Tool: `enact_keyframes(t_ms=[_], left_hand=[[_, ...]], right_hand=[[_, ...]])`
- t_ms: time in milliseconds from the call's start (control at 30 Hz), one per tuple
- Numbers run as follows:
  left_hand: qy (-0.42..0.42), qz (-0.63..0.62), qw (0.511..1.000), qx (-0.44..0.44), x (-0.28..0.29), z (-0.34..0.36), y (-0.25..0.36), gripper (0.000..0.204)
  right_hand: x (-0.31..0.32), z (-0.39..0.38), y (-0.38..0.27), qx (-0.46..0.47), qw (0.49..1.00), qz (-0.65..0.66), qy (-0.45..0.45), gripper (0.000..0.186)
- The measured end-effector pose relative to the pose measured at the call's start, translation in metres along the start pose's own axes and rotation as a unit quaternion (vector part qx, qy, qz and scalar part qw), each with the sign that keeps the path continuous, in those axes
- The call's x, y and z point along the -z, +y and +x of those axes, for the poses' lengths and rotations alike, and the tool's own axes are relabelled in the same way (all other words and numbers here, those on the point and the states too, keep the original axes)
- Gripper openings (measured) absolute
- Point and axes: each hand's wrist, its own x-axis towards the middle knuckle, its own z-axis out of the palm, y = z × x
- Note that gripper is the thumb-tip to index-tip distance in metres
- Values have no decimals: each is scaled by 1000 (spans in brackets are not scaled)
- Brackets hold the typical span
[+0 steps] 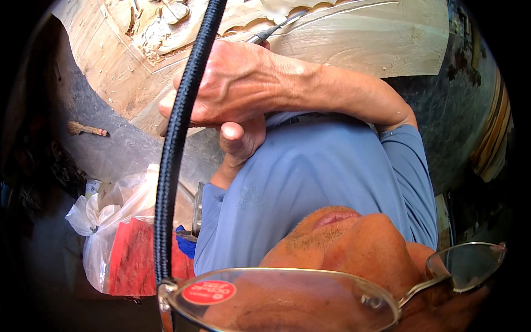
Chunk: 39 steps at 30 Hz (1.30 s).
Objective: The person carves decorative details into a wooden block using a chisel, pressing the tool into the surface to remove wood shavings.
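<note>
Wood panel [354,44] ahead; right hand [232,88] clamped on chisel [274,30], left hand [240,138] curled beneath, grip hidden. A slip could gouge the carving.

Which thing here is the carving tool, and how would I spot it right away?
Start at the big pale wooden panel across the top, with carved relief and chips at its upper left. The two hands meet over its lower edge, and the carving tool sticks up from them. It is the only slim metal shaft with a dark collar, its tip on the wood.
</note>
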Motion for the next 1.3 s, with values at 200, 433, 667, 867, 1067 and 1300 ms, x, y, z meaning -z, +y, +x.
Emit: enact_keyframes(t_ms=[200, 433, 667, 867, 1067, 1300], left_hand=[[-7, 26, 999, 24, 2, -3, -11, 118], [-34, 29, 992, 114, 8, -17, -6, 119], [-56, 21, 985, 162, 23, -27, 1, 117], [-26, -31, 991, 129, 58, -35, -24, 103], [-38, -32, 990, 129, 60, -38, -29, 100], [-1, -10, 998, 58, 20, -18, -13, 105]], right_hand=[[-2, -20, 7, 41, 999, 3, 36, 30], [-3, -36, 11, 125, 991, -29, 48, 32], [7, -33, -12, 74, 991, -115, -11, 30], [-1, -31, -3, 105, 991, -38, 74, 27], [-15, -32, 0, 97, 993, -43, 59, 27], [-16, -24, 6, 62, 994, -56, 75, 21]])
